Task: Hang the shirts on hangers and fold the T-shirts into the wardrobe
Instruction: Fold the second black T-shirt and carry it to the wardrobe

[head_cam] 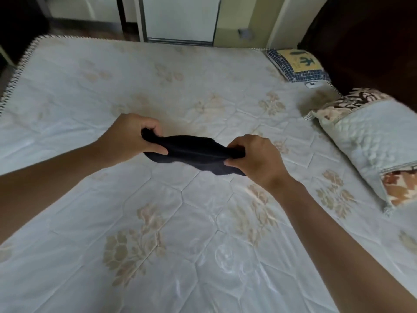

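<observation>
A dark navy folded garment (194, 152) is stretched between both my hands, a little above the quilted mattress (158, 222). My left hand (133, 136) grips its left end with curled fingers. My right hand (255, 157) pinches and grips its right end. The cloth is bunched into a narrow band, so I cannot tell which kind of garment it is.
A pale quilted pillow (370, 141) with a floral border lies at the right edge of the bed. A small blue-and-yellow cushion (297, 64) sits at the far right corner. Beyond the bed stands a white sliding wardrobe door (180, 19). A dark headboard (372, 41) rises on the right.
</observation>
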A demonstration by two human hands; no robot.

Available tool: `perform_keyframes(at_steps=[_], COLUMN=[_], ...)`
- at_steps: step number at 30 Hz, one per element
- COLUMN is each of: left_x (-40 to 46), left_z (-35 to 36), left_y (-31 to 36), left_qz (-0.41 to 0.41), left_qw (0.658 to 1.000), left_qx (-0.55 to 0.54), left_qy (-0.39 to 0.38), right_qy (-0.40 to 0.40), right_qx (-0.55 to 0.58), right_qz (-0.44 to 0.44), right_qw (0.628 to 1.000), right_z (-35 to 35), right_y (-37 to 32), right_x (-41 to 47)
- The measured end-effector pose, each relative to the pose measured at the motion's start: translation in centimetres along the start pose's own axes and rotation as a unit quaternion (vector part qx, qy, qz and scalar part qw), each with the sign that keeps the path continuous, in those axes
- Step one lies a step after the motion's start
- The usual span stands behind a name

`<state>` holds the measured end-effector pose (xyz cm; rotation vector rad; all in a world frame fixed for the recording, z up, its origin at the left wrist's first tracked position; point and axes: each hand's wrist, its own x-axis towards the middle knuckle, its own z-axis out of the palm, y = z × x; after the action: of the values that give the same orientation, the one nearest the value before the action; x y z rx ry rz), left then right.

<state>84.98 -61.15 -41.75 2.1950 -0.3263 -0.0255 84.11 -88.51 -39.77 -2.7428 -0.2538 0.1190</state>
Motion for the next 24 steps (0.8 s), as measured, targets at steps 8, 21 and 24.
perform_keyframes(at_steps=[8,21,24], left_x=[-10.1,-27.9,-27.7], left_z=[6.3,17.8,17.3], left_y=[-5.3,-11.3,-11.6], left_qz=[-0.052,-0.296,-0.331], left_qw=[0.991,0.856,0.858], left_qx=[0.052,-0.098,-0.127], left_qy=[-0.116,-0.411,-0.371], right_qy=[-0.148,-0.528,-0.529], right_qx=[-0.137,-0.049,-0.05], right_qz=[-0.068,-0.027,-0.031], right_qw=[0.977,0.848,0.847], right_z=[9.7,21.6,21.4], right_y=[2.2,5.5,5.3], right_x=[-7.5,-21.3,-19.8])
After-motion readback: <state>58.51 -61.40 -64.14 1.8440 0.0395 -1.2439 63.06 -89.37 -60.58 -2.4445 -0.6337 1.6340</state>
